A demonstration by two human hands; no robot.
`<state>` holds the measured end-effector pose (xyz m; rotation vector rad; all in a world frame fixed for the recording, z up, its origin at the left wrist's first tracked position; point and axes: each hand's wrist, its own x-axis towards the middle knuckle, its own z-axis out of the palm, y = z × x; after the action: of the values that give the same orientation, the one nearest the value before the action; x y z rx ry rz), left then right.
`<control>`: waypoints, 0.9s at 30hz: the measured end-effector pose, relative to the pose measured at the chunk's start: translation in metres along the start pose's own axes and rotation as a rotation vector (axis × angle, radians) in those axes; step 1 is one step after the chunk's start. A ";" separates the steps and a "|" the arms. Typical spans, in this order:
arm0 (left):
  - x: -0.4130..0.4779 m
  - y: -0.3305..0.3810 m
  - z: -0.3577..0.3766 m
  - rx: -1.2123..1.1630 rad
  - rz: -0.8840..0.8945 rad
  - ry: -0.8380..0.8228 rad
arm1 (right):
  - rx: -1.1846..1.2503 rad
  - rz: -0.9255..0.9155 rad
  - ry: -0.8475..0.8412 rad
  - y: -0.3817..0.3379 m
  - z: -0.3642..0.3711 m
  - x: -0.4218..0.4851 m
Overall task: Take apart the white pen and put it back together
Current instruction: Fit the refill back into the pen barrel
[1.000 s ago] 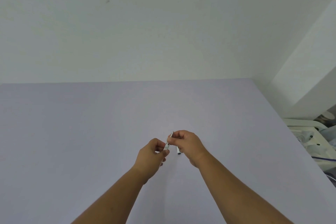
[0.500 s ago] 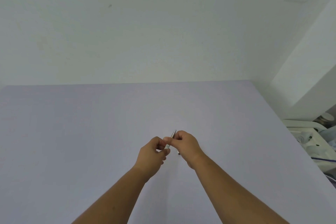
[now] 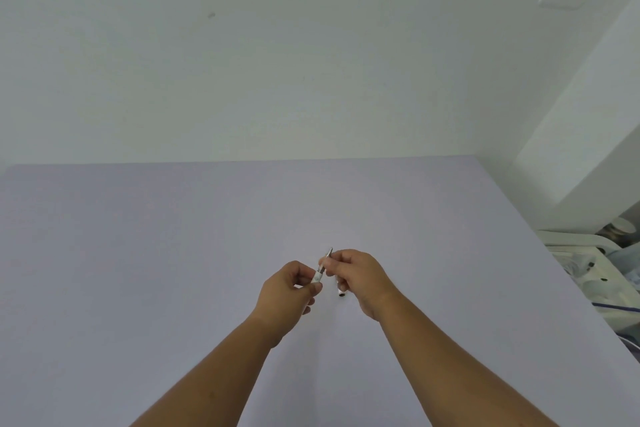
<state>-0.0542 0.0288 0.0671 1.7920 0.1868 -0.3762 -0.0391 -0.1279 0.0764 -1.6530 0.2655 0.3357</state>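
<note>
Both my hands meet over the middle of the lilac table (image 3: 173,253). My left hand (image 3: 289,295) pinches the white barrel (image 3: 318,277) of the pen between thumb and fingers. From the barrel a thin grey tip piece (image 3: 327,255) points up and away, and my right hand (image 3: 360,279) grips it with its fingertips. A second white tube with a dark open end (image 3: 341,293) pokes out under my right hand's fingers; most of it is hidden by the hand.
The table's right edge (image 3: 561,281) runs diagonally down to the right. Beyond it lies white equipment with cables (image 3: 588,267). A plain white wall stands behind the table's far edge.
The hands have drawn slightly apart, so more of the white barrel shows between them. The dark-ended tube under my right hand is visible again.
</note>
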 end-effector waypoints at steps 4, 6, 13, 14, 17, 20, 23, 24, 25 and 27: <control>-0.001 -0.003 0.003 0.030 0.003 -0.011 | -0.049 -0.016 0.045 0.004 0.003 0.001; -0.002 -0.004 0.004 0.050 0.004 -0.006 | -0.016 -0.020 0.009 0.003 0.003 0.001; 0.000 -0.008 0.003 0.067 -0.018 0.004 | -0.116 0.041 0.041 -0.001 0.004 -0.001; 0.001 -0.007 0.001 0.064 -0.022 0.015 | -0.085 0.041 0.031 -0.002 0.003 -0.001; 0.005 -0.005 -0.004 0.085 -0.013 0.020 | -0.084 0.000 0.026 0.001 0.003 -0.002; 0.008 -0.002 -0.004 0.092 -0.011 0.001 | -0.021 -0.008 0.057 0.002 0.007 -0.001; 0.010 -0.001 -0.004 0.093 -0.014 -0.010 | 0.055 -0.006 0.054 0.000 0.006 0.001; 0.010 -0.001 -0.003 0.091 -0.011 -0.011 | 0.046 0.009 0.056 -0.002 0.005 0.002; 0.010 -0.001 -0.003 0.086 -0.007 -0.015 | 0.025 0.024 0.062 -0.001 0.004 0.004; 0.010 -0.001 -0.001 0.077 -0.001 -0.033 | -0.025 0.064 0.085 -0.001 0.003 0.006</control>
<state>-0.0454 0.0296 0.0630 1.8605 0.1516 -0.4186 -0.0337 -0.1248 0.0750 -1.6884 0.3801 0.3190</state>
